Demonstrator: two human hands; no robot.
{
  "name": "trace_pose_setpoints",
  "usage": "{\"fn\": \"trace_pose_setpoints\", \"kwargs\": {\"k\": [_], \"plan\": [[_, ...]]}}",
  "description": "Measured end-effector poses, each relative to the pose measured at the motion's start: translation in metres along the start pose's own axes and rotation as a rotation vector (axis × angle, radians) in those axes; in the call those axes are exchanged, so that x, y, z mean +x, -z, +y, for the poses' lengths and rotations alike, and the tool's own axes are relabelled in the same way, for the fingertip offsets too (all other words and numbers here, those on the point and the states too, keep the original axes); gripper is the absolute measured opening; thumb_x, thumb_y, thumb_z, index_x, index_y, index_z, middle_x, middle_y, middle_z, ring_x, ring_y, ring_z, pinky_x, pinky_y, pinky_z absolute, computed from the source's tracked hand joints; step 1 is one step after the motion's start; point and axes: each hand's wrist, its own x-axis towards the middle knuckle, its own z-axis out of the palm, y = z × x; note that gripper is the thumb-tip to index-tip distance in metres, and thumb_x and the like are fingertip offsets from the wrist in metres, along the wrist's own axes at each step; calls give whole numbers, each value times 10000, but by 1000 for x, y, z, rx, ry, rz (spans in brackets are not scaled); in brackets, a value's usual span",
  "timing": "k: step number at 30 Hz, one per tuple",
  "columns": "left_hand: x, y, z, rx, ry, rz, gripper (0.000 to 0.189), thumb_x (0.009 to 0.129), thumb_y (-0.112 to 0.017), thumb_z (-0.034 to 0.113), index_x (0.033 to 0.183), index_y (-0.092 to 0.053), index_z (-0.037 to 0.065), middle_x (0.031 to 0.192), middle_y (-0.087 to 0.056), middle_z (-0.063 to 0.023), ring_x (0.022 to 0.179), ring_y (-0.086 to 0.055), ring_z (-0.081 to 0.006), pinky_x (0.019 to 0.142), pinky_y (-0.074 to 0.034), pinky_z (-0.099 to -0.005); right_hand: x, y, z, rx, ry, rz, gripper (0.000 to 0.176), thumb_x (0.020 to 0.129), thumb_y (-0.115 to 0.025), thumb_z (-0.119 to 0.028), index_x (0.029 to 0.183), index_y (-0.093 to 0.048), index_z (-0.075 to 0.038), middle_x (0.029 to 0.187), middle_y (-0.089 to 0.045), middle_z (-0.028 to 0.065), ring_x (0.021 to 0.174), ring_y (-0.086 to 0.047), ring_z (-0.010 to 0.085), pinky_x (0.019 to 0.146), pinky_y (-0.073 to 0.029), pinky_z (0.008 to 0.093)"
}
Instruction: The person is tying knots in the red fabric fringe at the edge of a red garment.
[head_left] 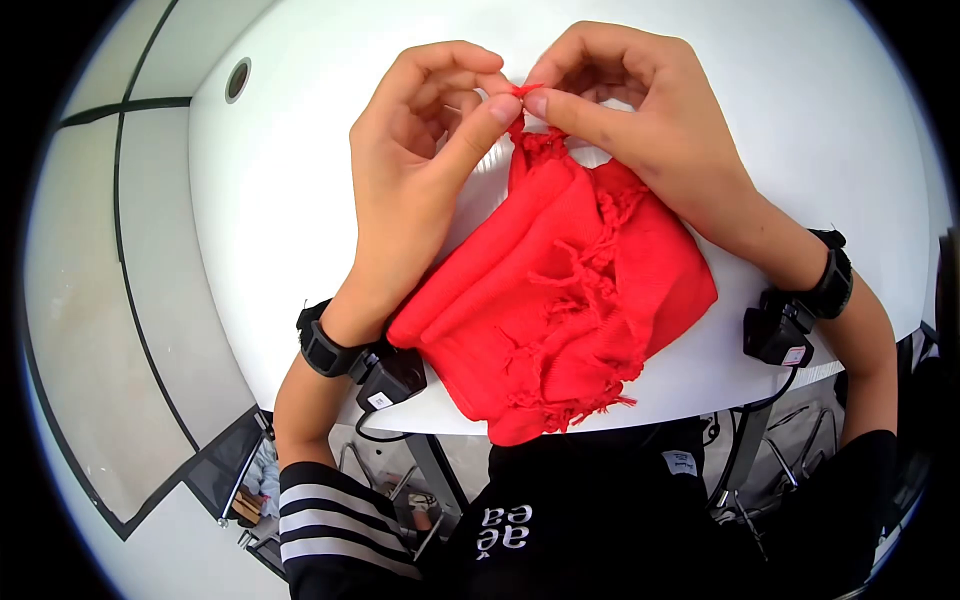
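Observation:
A red fringed scarf [540, 260] lies bunched on the white table, its lower end hanging slightly over the near edge. Knotted tassels run along its folded border. At the far end of the scarf, my left hand [420, 140] pinches a strand of the red fringe [528, 90] between thumb and finger. My right hand [660, 120] pinches the same bit of fringe from the other side, thumb tip close to the left one. The fingertips hide part of the strand between them.
The white table [290, 200] has a round cable hole [238, 80] at its far left. Black devices on straps sit at the left wrist [390, 380] and right wrist [778, 330], with cables trailing down. Metal chair or table legs show below the near edge.

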Motion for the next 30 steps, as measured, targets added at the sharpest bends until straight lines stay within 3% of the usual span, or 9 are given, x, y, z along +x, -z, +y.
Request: {"fn": "trace_pose_setpoints", "kwargs": {"k": [4, 7, 9, 13, 18, 21, 24, 28, 30], "plan": [[0, -3, 9, -44, 90, -6, 201, 933, -592, 79, 1115, -569, -2, 1003, -622, -48, 916, -569, -83, 828, -450, -224, 0, -2, -4, 24, 36, -8, 131, 914, -617, -120, 941, -612, 8, 905, -613, 23, 850, -570, 77, 786, -459, 226], [0, -3, 11, -44, 122, -58, 188, 961, -554, 129, 1100, -582, 6, 1026, -621, -51, 968, -569, -100, 882, -435, -237, 1, 0, -16, 75, -195, -73, 132, 896, -594, -83, 968, -609, 26, 814, -627, 48, 748, -555, 95, 654, -457, 217], [0, -1, 7, -107, 93, -68, 167, 971, -530, 131, 1081, -588, 20, 1040, -625, -49, 982, -567, -105, 895, -428, -241, -3, -1, -13, 92, -52, -44, 140, 912, -568, -103, 966, -601, 22, 815, -621, 42, 743, -545, 92, 653, -454, 220], [0, 1, 3, -155, 107, -39, 147, 972, -524, 115, 1070, -584, 24, 1049, -625, -52, 989, -567, -110, 894, -426, -237, 1, 0, -12, 158, -139, -65, 132, 912, -565, -99, 965, -593, 18, 818, -617, 41, 744, -546, 91, 657, -453, 218], [3, 8, -2, -323, 80, -157, 153, 969, -527, 108, 1089, -574, 25, 1045, -632, -55, 1010, -573, -108, 917, -432, -251, -3, -1, -13, 70, 1, -89, 138, 920, -550, -107, 975, -587, 14, 840, -618, 41, 761, -549, 91, 677, -456, 224], [2, 1, -1, -217, 63, -98, 173, 961, -545, 104, 1111, -569, 19, 1049, -635, -60, 1000, -582, -105, 916, -439, -255, -1, 7, -13, 246, -121, -151, 142, 932, -542, -115, 985, -587, 8, 858, -624, 43, 770, -549, 90, 692, -456, 225], [2, -1, 2, -228, 106, -62, 201, 939, -581, 78, 1129, -568, 12, 1023, -643, -59, 959, -593, -102, 894, -449, -251, -2, -3, -11, 106, -18, -61, 151, 943, -541, -124, 1005, -586, 7, 873, -629, 43, 770, -547, 88, 698, -453, 222], [2, 2, 1, -191, 58, -64, 243, 915, -613, 47, 1149, -562, 6, 994, -649, -54, 929, -601, -100, 860, -461, -243, 2, -1, 7, 211, -73, -138, 166, 950, -543, -128, 1025, -581, 15, 888, -634, 50, 777, -551, 90, 700, -452, 222], [1, 2, 2, -97, 0, -46, 226, 898, -635, 33, 1115, -584, -3, 958, -657, -49, 891, -605, -93, 818, -472, -231, 2, -8, 15, 163, 98, 13, 207, 920, -573, -177, 974, -626, 16, 839, -639, 50, 768, -593, 89, 685, -477, 215]]}}
